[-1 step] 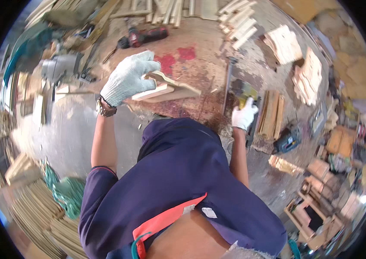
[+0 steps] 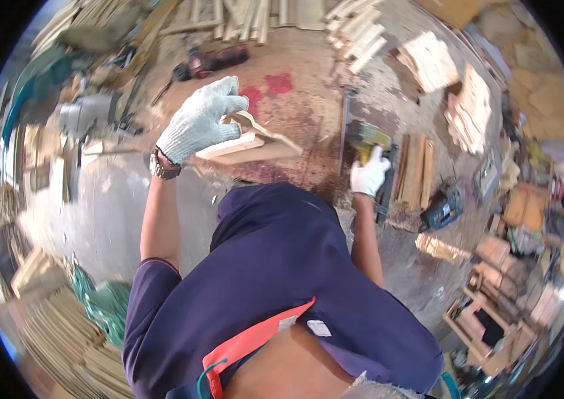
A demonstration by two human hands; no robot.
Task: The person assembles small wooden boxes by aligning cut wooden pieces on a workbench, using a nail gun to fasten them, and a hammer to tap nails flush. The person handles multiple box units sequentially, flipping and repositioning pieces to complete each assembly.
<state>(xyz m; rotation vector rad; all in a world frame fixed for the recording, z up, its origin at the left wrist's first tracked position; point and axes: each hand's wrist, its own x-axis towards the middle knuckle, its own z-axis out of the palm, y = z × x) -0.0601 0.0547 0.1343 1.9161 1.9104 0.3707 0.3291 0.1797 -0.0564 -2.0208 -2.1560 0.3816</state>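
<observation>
My left hand (image 2: 202, 120), in a white knit glove with a watch at the wrist, is closed round a shaped wooden piece (image 2: 275, 147). A pale wood strip (image 2: 232, 145) lies against that piece, and the fingers partly cover both. My right hand (image 2: 369, 174), also gloved, is over a yellow-green and black tool (image 2: 369, 136) lying on the worktable (image 2: 308, 86). Its fingers bend onto the tool, whose grip is mostly hidden under the glove; it looks like a nail gun. A long metal bar (image 2: 345, 123) lies just left of it.
Brown wood strips (image 2: 416, 169) lie right of the tool, with a blue-black power tool (image 2: 443, 207) nearby. A red and black drill (image 2: 210, 61) rests farther back. Stacked pale slats (image 2: 358, 40) and wavy-edged boards (image 2: 428, 61) occupy the far side. Wood bundles (image 2: 62, 326) stand lower left.
My right hand has moved slightly farther forward over the yellow-green and black tool. The left hand keeps its hold on the wood. The whole view has shifted a little.
</observation>
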